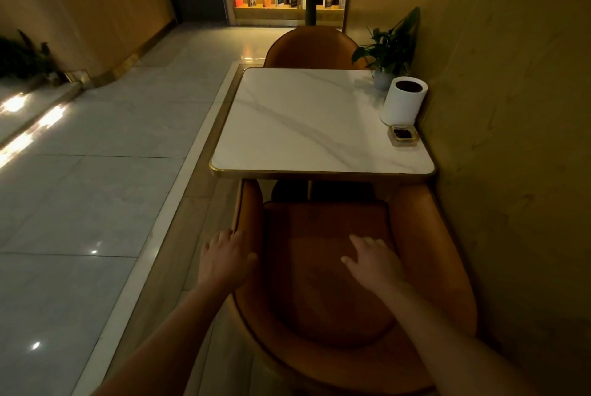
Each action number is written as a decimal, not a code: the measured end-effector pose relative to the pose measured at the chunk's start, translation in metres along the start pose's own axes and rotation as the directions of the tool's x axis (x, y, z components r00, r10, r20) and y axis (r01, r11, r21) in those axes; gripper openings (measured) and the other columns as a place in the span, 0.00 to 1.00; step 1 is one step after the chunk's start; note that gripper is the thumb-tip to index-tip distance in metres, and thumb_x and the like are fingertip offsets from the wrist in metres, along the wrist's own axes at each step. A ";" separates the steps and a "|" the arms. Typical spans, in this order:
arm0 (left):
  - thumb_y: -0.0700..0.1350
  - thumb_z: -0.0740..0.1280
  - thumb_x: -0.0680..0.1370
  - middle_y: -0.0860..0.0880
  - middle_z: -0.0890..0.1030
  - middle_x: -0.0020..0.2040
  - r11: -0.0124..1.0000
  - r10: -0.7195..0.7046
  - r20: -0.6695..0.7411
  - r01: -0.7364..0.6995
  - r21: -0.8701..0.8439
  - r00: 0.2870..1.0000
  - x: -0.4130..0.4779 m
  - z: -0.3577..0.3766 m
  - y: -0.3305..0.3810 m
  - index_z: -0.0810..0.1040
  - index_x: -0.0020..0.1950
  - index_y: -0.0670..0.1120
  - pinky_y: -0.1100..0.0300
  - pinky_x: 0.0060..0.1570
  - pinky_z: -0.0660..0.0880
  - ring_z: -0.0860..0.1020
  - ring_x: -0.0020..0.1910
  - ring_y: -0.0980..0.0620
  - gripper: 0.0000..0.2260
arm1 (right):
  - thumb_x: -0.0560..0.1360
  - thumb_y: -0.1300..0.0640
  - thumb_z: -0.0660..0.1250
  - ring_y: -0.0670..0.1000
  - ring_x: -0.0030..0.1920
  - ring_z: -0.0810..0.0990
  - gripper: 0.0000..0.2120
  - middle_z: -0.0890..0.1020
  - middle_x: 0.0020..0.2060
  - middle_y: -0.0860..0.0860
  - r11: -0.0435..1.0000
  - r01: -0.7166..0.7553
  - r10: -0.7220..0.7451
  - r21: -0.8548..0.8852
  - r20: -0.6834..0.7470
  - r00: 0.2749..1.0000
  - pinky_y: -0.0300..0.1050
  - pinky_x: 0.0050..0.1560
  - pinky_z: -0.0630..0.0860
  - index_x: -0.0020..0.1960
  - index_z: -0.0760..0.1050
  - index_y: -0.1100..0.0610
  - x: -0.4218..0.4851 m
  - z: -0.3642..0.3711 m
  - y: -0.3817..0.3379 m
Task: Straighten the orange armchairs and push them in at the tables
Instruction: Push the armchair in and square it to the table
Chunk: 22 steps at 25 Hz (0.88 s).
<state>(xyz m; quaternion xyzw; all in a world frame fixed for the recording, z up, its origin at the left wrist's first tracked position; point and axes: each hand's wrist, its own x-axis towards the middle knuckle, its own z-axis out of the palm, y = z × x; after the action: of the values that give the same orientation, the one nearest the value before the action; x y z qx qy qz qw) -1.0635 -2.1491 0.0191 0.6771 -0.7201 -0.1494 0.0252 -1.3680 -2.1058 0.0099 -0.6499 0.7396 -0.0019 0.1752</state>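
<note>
Orange armchair nearly meets the table: with left hand clasping its arm and right hand splayed empty, push evenly tablewards.

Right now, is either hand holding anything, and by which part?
The left hand has a grip on the near armchair, on the top of its left armrest. The right hand holds nothing, fingers spread over the seat cushion.
</note>
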 end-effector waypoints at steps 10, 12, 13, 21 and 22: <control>0.55 0.63 0.77 0.46 0.72 0.69 0.991 0.115 -0.042 -0.117 -0.069 0.993 0.002 -0.049 -0.011 0.66 0.74 0.51 0.44 0.69 0.65 0.68 0.69 0.45 0.25 | 0.81 0.40 0.59 0.54 0.74 0.66 0.29 0.68 0.75 0.50 0.989 -0.115 0.121 0.093 -0.071 0.990 0.53 0.70 0.68 0.78 0.60 0.49 -0.038 -0.020 -0.052; 0.55 0.62 0.78 0.46 0.71 0.69 0.981 0.175 -0.021 -0.176 -0.081 0.984 0.011 -0.055 -0.016 0.65 0.74 0.51 0.43 0.70 0.65 0.68 0.70 0.45 0.25 | 0.81 0.40 0.59 0.53 0.74 0.65 0.29 0.68 0.75 0.49 0.980 -0.158 0.168 0.119 -0.082 0.982 0.53 0.70 0.68 0.78 0.60 0.49 -0.041 -0.023 -0.066; 0.56 0.61 0.78 0.46 0.70 0.70 0.975 0.208 -0.010 -0.208 -0.078 0.978 0.015 -0.057 -0.019 0.64 0.75 0.51 0.42 0.70 0.65 0.67 0.71 0.45 0.26 | 0.81 0.39 0.59 0.53 0.74 0.65 0.29 0.68 0.75 0.49 0.976 -0.177 0.188 0.125 -0.086 0.978 0.53 0.70 0.69 0.78 0.60 0.49 -0.043 -0.023 -0.073; 0.59 0.59 0.79 0.47 0.65 0.76 0.834 0.552 0.060 -0.551 -0.038 0.831 0.022 -0.088 -0.023 0.59 0.79 0.52 0.41 0.75 0.58 0.59 0.77 0.44 0.29 | 0.81 0.39 0.57 0.54 0.74 0.66 0.29 0.69 0.74 0.50 0.891 -0.409 0.442 0.198 -0.163 0.882 0.51 0.67 0.70 0.78 0.60 0.49 -0.098 -0.018 -0.154; 0.59 0.59 0.79 0.47 0.65 0.76 0.813 0.583 0.066 -0.581 -0.038 0.810 0.018 -0.091 -0.019 0.58 0.79 0.52 0.40 0.75 0.57 0.59 0.77 0.44 0.29 | 0.81 0.39 0.57 0.53 0.74 0.65 0.29 0.68 0.75 0.49 0.880 -0.424 0.461 0.214 -0.167 0.872 0.52 0.67 0.70 0.78 0.60 0.49 -0.106 -0.019 -0.160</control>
<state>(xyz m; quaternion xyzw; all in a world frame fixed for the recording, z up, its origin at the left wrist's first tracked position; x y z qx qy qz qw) -1.0244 -2.1837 0.0982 0.4180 -0.8919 -0.1655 0.0485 -1.2091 -2.0331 0.0914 -0.4412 0.8804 -0.0944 0.1460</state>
